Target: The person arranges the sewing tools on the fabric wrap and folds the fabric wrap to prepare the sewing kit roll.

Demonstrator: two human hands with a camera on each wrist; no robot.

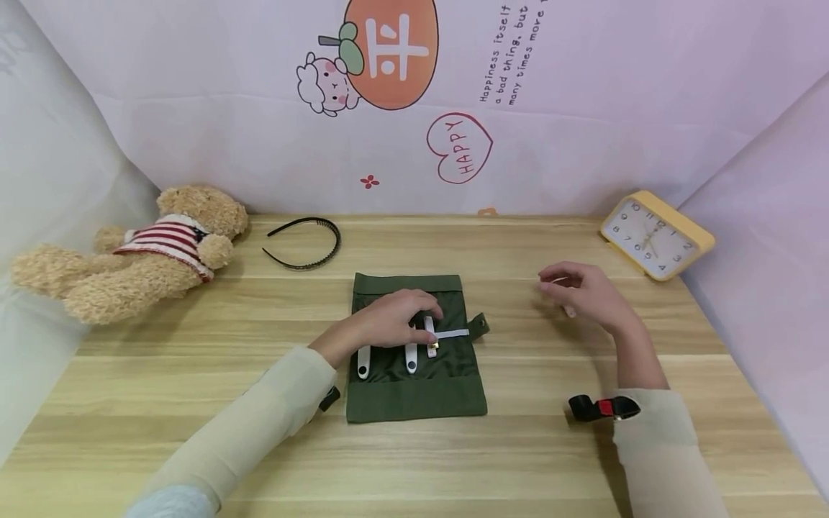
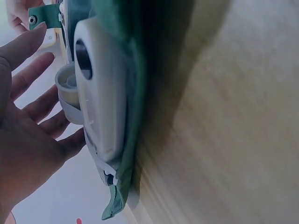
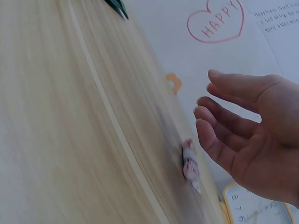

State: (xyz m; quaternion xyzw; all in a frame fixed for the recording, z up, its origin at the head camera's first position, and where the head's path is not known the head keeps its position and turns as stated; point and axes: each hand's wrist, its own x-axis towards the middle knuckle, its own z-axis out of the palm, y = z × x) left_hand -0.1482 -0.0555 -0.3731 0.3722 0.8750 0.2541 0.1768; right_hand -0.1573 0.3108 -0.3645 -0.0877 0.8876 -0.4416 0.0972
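Observation:
My left hand [image 1: 395, 320] is over a dark green fabric pouch [image 1: 414, 399] spread on the table. Its thumb lies beside a small white piece with a gold-coloured part [image 1: 432, 347], and the fingers reach across the other items. Two white handles [image 1: 411, 360] with dark round ends lie on the pouch. In the left wrist view the fingers are spread, close to a white handle [image 2: 100, 93] and a round whitish item [image 2: 69, 88]. My right hand [image 1: 589, 291] hovers over the table right of the pouch, fingers loosely bent, holding nothing. Below it sits a small pink-and-white object [image 3: 190, 168].
A teddy bear [image 1: 162, 244] in a striped shirt lies at the back left, with a black headband [image 1: 338, 244] beside it. A yellow clock [image 1: 657, 234] stands at the back right. A snap tab [image 1: 479, 327] sticks out from the pouch's right side. Behind the table hangs a printed cloth [image 1: 259, 151].

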